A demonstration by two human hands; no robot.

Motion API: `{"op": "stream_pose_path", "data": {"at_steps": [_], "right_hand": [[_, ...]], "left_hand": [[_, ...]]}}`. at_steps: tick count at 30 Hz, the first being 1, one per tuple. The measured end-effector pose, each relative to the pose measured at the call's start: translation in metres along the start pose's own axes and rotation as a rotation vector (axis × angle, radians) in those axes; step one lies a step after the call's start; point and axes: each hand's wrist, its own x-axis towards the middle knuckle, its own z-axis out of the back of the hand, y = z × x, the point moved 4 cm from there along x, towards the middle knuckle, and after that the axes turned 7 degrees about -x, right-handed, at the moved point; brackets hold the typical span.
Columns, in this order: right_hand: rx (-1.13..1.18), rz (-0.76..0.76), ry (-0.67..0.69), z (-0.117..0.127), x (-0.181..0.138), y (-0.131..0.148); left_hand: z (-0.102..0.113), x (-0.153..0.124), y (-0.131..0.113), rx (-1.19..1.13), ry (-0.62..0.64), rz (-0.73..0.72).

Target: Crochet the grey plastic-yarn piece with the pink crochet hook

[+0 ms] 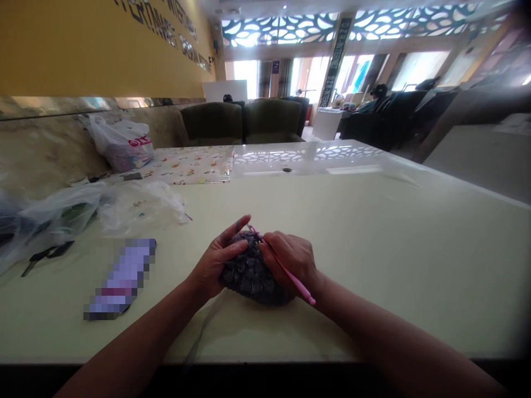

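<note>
A dark grey crocheted piece, its face covered with shiny dark chunks, is held just above the table. My left hand grips its left side, thumb on top and index finger raised. Between the fingers of my right hand is a pink crochet hook, its handle slanting down to the right. The hook's tip is at the upper edge of the piece, close to my left index finger. A thin dark line, perhaps yarn, runs from under the piece towards the table's front edge.
On the left lie a blurred-out purple oblong thing, keys and clear plastic bags. Behind them stand a full white carrier bag and a patterned sheet. Dark chairs line the far side of the table.
</note>
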Motion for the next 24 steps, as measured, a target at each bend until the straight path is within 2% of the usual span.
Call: {"op": "stream_pose_path", "data": {"at_steps": [3, 7, 9, 14, 17, 24], "right_hand": [[0.019, 0.046, -0.03, 0.001, 0.0, -0.001], [0.073, 0.087, 0.052, -0.001, 0.002, -0.003], [0.007, 0.052, 0.079, -0.002, 0.003, -0.003], [-0.23, 0.058, 0.049, -0.004, 0.004, 0.008], [-0.287, 0.009, 0.039, -0.005, 0.004, 0.009], [0.035, 0.043, 0.006, -0.004, 0.001, -0.002]], "left_hand": [[0.001, 0.0, 0.0, -0.007, -0.019, 0.007], [0.0, -0.001, 0.001, 0.023, 0.006, -0.01], [0.0, -0.001, 0.001, 0.064, -0.003, -0.051], [0.0, -0.003, 0.007, 0.177, -0.069, -0.11], [-0.001, -0.005, 0.011, 0.208, -0.087, -0.13], [-0.003, -0.004, 0.008, 0.027, -0.079, -0.029]]}}
